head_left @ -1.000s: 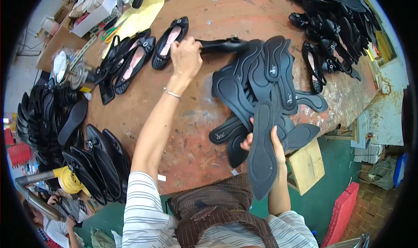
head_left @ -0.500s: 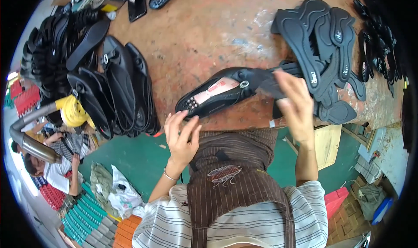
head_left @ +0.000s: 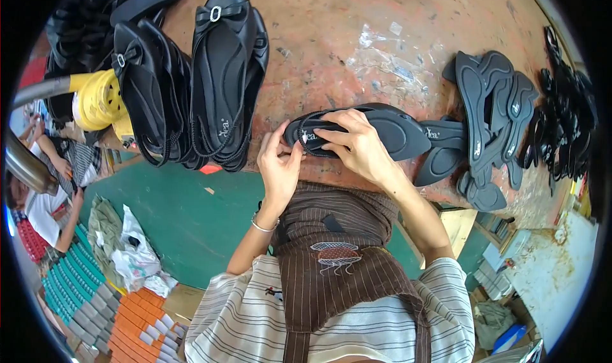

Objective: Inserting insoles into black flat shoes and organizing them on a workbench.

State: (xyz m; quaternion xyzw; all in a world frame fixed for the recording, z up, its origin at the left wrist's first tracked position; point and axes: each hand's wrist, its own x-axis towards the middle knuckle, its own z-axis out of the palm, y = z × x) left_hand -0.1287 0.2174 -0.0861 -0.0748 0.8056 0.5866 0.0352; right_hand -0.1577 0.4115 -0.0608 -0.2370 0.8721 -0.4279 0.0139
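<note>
A black shoe (head_left: 376, 117) with a pointed toe lies sideways at the table's near edge, its toe toward the right. A black insole (head_left: 403, 138) with a pale mark at the heel lies inside it. My left hand (head_left: 280, 163) grips the heel end between closed thumb and fingers, where a thin black strap runs. From the right, my right hand (head_left: 360, 145) reaches over the shoe with bent fingers pressed on the insole's heel part. Its palm hides the middle of the shoe.
Finished black shoes with bows (head_left: 226, 76) stand stacked to the left. Loose black insoles (head_left: 478, 114) are piled at the right, beside a heap of black straps (head_left: 564, 121). A yellow fixture (head_left: 99, 101) on a metal pipe juts in at the left edge. A person (head_left: 48, 197) sits lower left.
The black insole, blurred near my right hand before, now lies in the shoe over its pale inner sole. My right hand has moved left onto it. The whole view has shifted.
</note>
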